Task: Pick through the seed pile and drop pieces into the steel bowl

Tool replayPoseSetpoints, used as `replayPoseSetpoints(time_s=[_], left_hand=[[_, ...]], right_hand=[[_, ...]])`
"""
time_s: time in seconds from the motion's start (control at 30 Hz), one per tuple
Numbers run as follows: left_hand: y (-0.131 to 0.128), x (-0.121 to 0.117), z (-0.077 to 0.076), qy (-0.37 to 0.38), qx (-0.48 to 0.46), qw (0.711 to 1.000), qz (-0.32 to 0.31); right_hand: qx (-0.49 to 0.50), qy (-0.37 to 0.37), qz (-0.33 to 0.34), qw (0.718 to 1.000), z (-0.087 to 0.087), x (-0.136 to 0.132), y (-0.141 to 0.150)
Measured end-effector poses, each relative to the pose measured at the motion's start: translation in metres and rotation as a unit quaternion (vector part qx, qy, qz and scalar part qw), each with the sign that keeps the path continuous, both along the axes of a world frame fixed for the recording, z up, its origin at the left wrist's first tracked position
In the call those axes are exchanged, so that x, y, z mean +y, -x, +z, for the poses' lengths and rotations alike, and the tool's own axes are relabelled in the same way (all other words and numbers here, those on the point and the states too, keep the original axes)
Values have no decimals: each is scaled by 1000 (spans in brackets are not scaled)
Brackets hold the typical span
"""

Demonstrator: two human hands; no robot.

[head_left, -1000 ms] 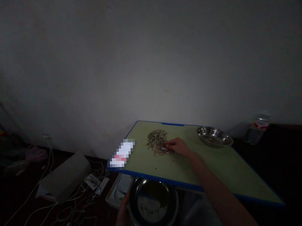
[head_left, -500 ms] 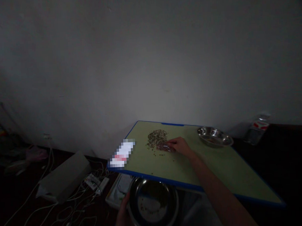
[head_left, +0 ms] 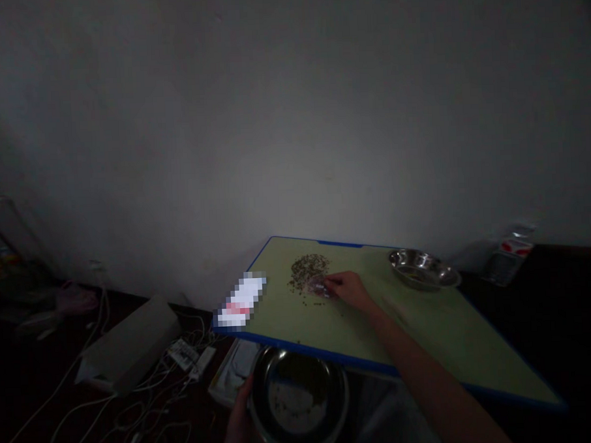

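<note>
My right hand pinches a small, clear, shiny plastic piece, perhaps a little scoop or bag; its kind is too dim to make out. That piece touches the near right side of a spread of small brown granules on the pale green tabletop. Below the table's front edge, my left hand grips the left side of a round metal bowl. Dark granules lie in this bowl, some scattered over its shiny bottom. My left fingers are partly hidden under the bowl.
An oval metal basin stands at the table's back right. A blurred bright phone-like rectangle lies at the left edge. Beyond are a plastic jug, a long grey box, power strips and tangled cables on the floor.
My right hand has shifted slightly, and the clear plastic piece looks tilted differently against the granules. My left hand still holds the bowl in nearly the same place. The view has moved a little.
</note>
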State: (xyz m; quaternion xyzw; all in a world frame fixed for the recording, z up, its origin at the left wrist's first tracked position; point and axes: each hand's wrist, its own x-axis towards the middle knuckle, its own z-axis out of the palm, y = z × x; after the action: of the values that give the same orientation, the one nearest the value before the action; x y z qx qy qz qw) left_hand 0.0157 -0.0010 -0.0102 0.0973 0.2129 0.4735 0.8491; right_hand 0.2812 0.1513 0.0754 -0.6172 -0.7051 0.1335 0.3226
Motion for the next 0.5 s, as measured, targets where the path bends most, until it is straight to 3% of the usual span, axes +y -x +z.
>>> replayPoseSetpoints(time_s=[0.2,0.5], left_hand=[[2,0,13,-20,25,999,-27],[-2,-2,28,9,69,998,-2]], right_hand=[[-2,-9,4,1000,0,-1,2],[-16,-20,-4,1000,-2,-2,11]])
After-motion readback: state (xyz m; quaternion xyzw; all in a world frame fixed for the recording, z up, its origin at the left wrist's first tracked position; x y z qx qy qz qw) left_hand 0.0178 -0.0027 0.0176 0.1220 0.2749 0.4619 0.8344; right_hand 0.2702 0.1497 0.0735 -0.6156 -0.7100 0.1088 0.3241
